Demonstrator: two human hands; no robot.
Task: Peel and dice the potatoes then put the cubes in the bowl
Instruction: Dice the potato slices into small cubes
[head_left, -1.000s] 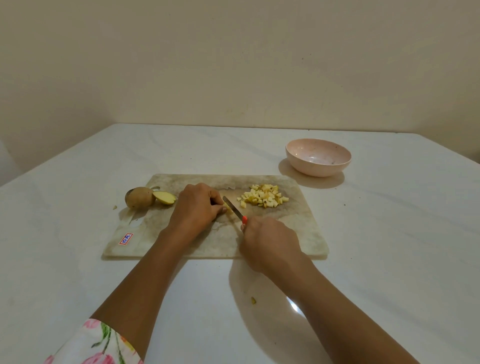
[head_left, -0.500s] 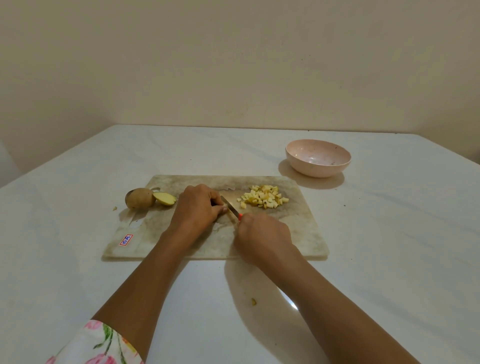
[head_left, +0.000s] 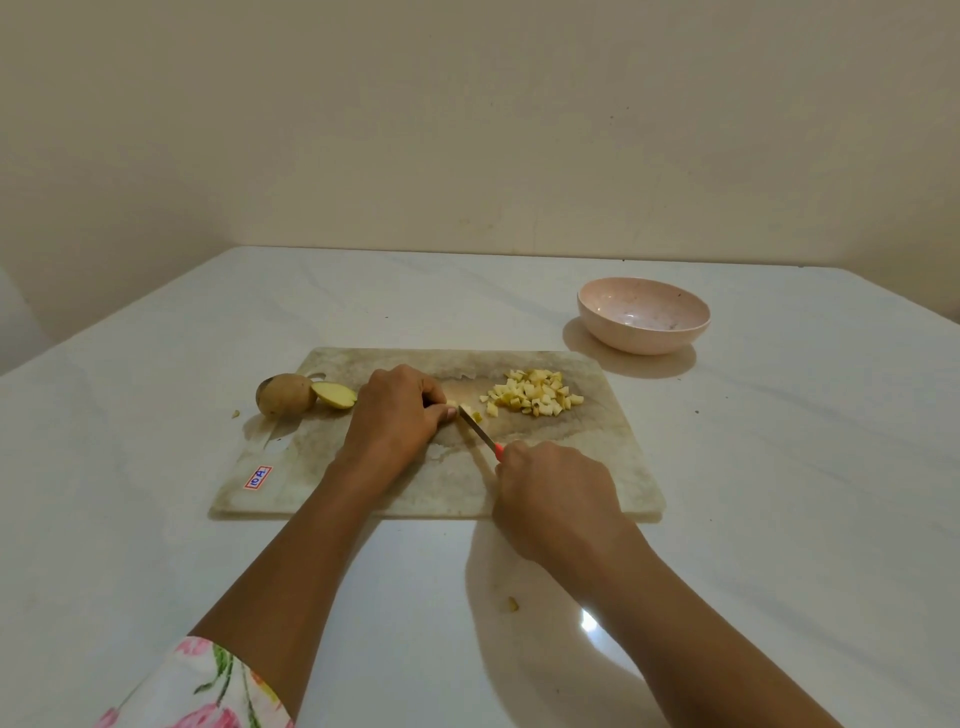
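We see the left hand (head_left: 397, 410) curled over a small potato piece (head_left: 464, 409) on the cutting board (head_left: 597, 457), apparently pinning it, though the fingers hide most of it; the right hand (head_left: 556, 493) grasps the red-handled knife (head_left: 477, 426), its blade tip at that piece; a pile of cubes (head_left: 532, 399) lies just beyond; an unpeeled potato (head_left: 284, 395) and a cut half (head_left: 337, 396) sit at the board's left edge; the pink bowl (head_left: 644, 340) stands apart on the table, far right.

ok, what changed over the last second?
Right hand pushed the knife forward, then drew it back toward the person, a slicing stroke. No new grip or release. Left hand kept holding the potato piece; diced pile, cut potato, bowl unmoved.
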